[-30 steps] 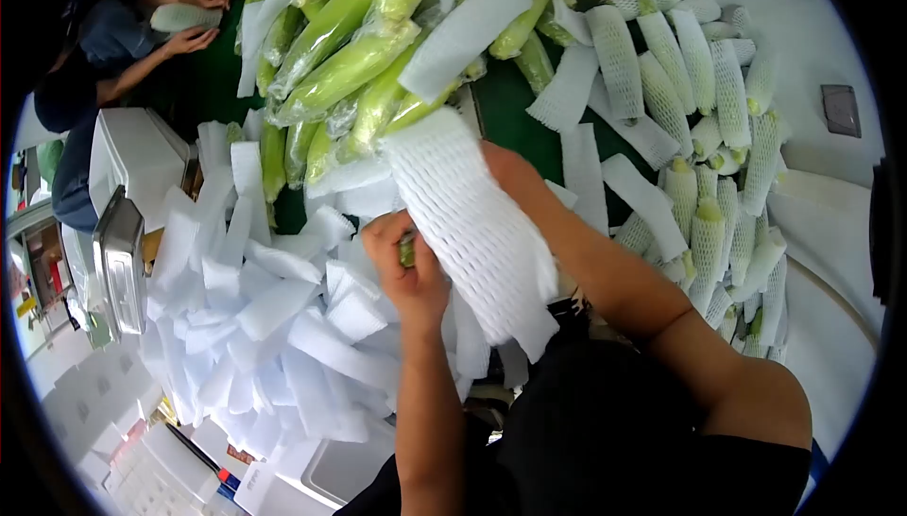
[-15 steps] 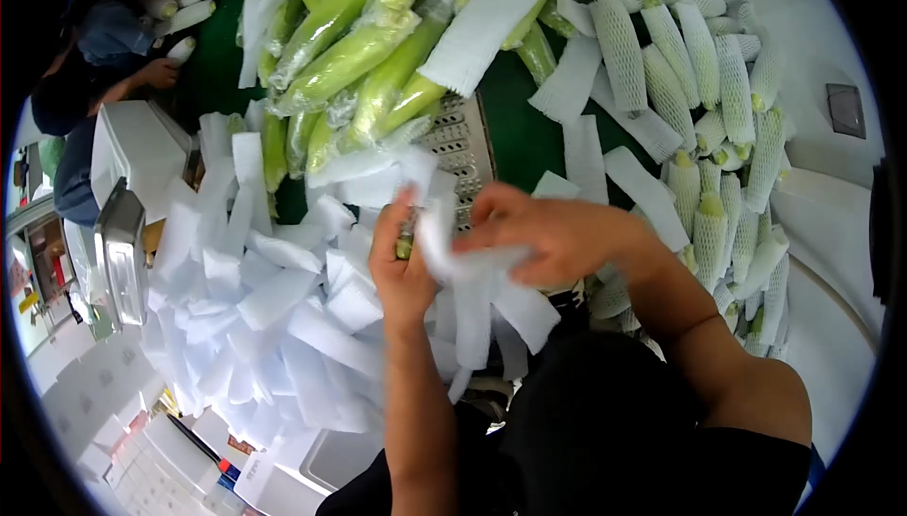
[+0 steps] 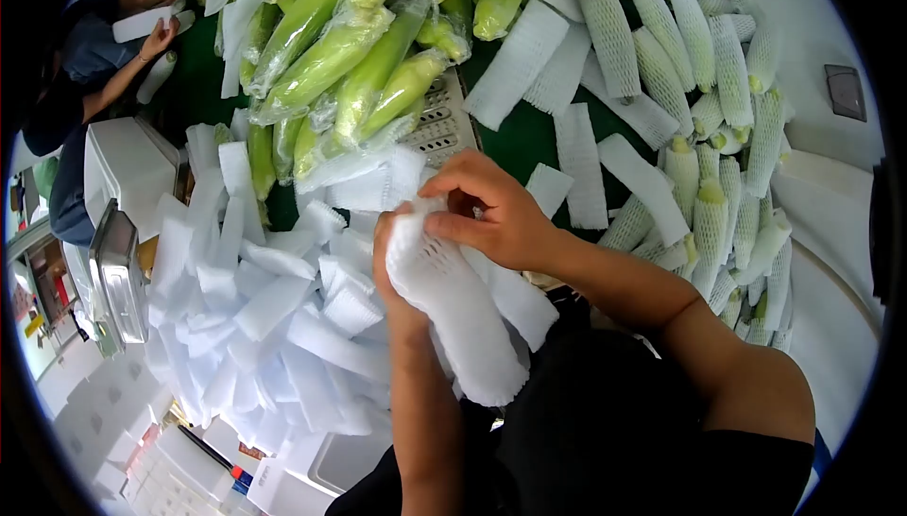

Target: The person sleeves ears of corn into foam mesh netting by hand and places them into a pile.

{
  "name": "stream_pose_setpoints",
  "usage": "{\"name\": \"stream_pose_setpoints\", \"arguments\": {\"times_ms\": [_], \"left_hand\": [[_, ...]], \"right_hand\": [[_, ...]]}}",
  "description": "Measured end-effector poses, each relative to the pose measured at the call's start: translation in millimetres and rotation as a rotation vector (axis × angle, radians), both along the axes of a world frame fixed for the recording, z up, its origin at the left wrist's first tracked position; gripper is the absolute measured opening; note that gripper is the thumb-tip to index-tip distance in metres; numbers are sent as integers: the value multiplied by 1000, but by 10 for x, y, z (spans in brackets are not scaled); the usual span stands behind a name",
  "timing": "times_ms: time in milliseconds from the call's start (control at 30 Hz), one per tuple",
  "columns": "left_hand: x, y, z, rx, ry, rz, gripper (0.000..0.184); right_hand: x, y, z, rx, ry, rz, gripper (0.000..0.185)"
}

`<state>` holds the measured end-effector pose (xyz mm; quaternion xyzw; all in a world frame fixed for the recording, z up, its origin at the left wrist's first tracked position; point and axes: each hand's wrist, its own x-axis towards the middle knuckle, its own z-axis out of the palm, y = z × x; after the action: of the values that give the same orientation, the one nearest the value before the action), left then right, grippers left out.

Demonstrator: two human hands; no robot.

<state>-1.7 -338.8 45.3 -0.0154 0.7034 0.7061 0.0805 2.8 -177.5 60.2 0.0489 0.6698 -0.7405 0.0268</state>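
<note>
A white foam net sleeve [image 3: 453, 313] hangs from both hands, its mesh stretched open near the top and its lower end flat. My left hand [image 3: 385, 256] is closed around the sleeve's upper left side; whatever is inside the mouth there is hidden. With thumb and fingers, my right hand [image 3: 491, 209] pinches the rim of that same sleeve. Left of and below the hands lies a heap of loose white foam net sleeves [image 3: 274, 327]. Beyond them are green corn ears in clear plastic [image 3: 326, 39].
Corn ears in foam nets [image 3: 727, 185] are piled along the right wall. Several flat sleeves [image 3: 581, 166] lie on the green surface by a perforated metal plate [image 3: 444, 124]. Another person's hands [image 3: 159, 36] hold a white item at upper left, near a white box [image 3: 132, 162].
A small green tip seen at my left hand is now hidden. The blurred sleeve has come down over that spot, and my right hand has moved in against the left.
</note>
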Motion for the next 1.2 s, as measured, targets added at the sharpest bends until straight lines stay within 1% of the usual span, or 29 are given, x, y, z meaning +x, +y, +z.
{"name": "stream_pose_setpoints", "arguments": {"times_ms": [100, 200, 300, 333, 400, 467, 500, 533, 567, 600, 633, 700, 733, 833, 867, 967, 1000, 1033, 1067, 1100, 1167, 1200], "left_hand": [[-119, -97, 8, -140, 221, -279, 40], [-83, -60, 49, -122, 120, -160, 45], [-119, 123, -234, 124, 288, 91, 51], [-138, 41, -266, 11, 275, 26, 54], [-127, -360, -952, -186, 107, -163, 47], [-17, -151, -641, 145, -188, -24, 33], [-4, -44, -336, 61, -62, -45, 28], [10, 61, -30, -25, 64, -54, 25], [75, 66, -35, -66, 106, -45, 28], [139, 70, -38, -108, 147, -35, 33], [203, 75, -41, -150, 187, -23, 37], [378, 76, -23, 239, -166, 106, 40], [385, 108, -12, 168, -76, 81, 52], [318, 311, 322, 581, -293, 343, 49], [290, 311, 380, 617, -309, 324, 52], [301, 203, 257, 882, -383, 317, 49], [297, 171, 222, 909, -413, 312, 48], [306, 135, 190, 933, -450, 308, 48], [332, 86, 141, 957, -492, 302, 47], [343, 15, -90, 884, -590, 414, 44], [400, -44, -588, 415, -638, 498, 40], [477, -142, -940, 232, -494, 419, 39]], "right_hand": [[17, 7, -32, 245, 238, -124, 21], [15, 107, -52, 435, 544, -135, 14], [-22, 185, 51, 146, 665, 134, 11], [-9, 143, 93, -19, 605, 139, 9], [23, 26, 129, -332, 450, 99, 10], [-18, -19, 89, -767, 193, 94, 20], [-39, -17, 39, -716, 202, 28, 17], [-58, -15, -10, -663, 207, -38, 24], [-70, -94, -38, -1355, -181, -65, 31], [-104, -67, -46, -1408, -339, -99, 42], [-140, -84, 2, -1290, -306, -60, 46], [-168, -130, 188, -994, -427, -94, 33], [-147, -164, 136, -1053, -470, -124, 26], [-93, -216, 135, -1156, -463, -169, 23], [-69, -225, 129, -1127, -446, -169, 23], [-37, -285, -69, -1015, -494, -243, 24], [-59, -272, -147, -967, -552, -247, 25], [-77, -265, -227, -991, -562, -247, 24], [-71, -287, -388, -939, -577, -262, 22], [-34, -336, -607, -885, -586, -278, 21], [138, -469, -1234, -495, -605, -243, 19], [228, -530, -1608, -295, -608, -231, 19]]}}
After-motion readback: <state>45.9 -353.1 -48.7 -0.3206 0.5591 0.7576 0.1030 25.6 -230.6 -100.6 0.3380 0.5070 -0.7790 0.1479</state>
